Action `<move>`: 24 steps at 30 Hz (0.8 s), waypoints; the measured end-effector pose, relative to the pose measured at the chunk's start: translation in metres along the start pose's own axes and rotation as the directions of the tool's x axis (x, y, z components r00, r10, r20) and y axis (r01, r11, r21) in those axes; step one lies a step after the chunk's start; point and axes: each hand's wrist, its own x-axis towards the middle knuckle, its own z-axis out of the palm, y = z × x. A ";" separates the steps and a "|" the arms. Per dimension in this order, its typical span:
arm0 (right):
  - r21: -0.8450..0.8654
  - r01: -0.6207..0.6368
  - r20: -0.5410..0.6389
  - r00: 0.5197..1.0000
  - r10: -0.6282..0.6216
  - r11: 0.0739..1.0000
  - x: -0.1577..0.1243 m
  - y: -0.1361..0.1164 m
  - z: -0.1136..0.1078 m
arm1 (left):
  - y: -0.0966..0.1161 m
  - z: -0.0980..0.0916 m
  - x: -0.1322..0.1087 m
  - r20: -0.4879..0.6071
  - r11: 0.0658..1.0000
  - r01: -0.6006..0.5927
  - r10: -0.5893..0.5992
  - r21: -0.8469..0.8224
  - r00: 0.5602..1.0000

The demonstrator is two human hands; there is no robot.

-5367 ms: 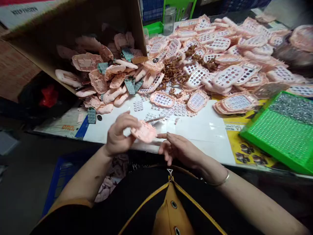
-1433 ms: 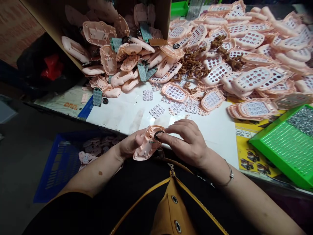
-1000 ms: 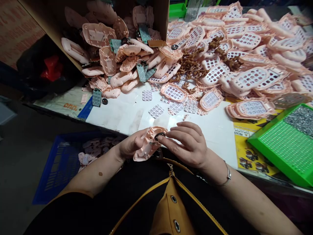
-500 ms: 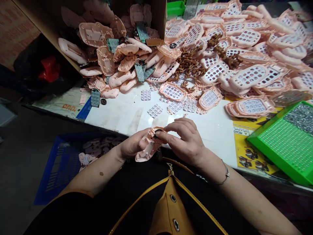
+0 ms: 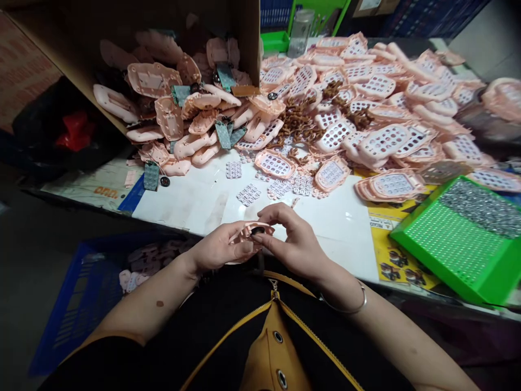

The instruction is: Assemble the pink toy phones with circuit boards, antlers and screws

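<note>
My left hand point(image 5: 217, 247) is closed around a pink toy phone shell point(image 5: 238, 234), its hollow inside turned up, just off the table's front edge. Inside the shell's right end lies a small round black speaker point(image 5: 257, 231). My right hand point(image 5: 297, 239) grips that end, thumb pressed on the speaker and bent fingers at the far rim. Part of the shell is hidden by my fingers. Beyond my hands, white keypad pieces point(image 5: 249, 194) lie on a white sheet point(image 5: 183, 198), near a shell with a keypad in it point(image 5: 332, 174).
A cardboard box point(image 5: 251, 32) on its side spills pink shells and green circuit boards point(image 5: 151, 176) at left. More shells point(image 5: 385, 142) are heaped at right, with brown pieces point(image 5: 299, 122) between. A green tray point(image 5: 456, 233) holds screws; a blue basket point(image 5: 73, 304) stands below left.
The view has tilted up and turned slightly right. My left hand has tipped the shell flatter. My right thumb stays on the speaker while its fingers have curled in over the shell's far rim.
</note>
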 end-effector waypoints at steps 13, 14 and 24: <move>-0.275 0.061 0.120 0.992 -0.029 0.959 -0.013 -0.001 0.001 | -0.020 0.012 0.012 -0.124 0.974 0.108 -0.135 -0.199 0.983; -0.266 0.043 0.123 0.992 -0.010 0.963 -0.014 -0.001 0.001 | -0.022 0.014 0.012 -0.121 0.971 0.128 -0.154 -0.201 0.981; 0.306 -0.311 0.197 0.945 0.260 0.900 -0.046 0.031 -0.026 | -0.032 0.032 0.011 -0.223 0.993 0.113 -0.114 -0.017 0.968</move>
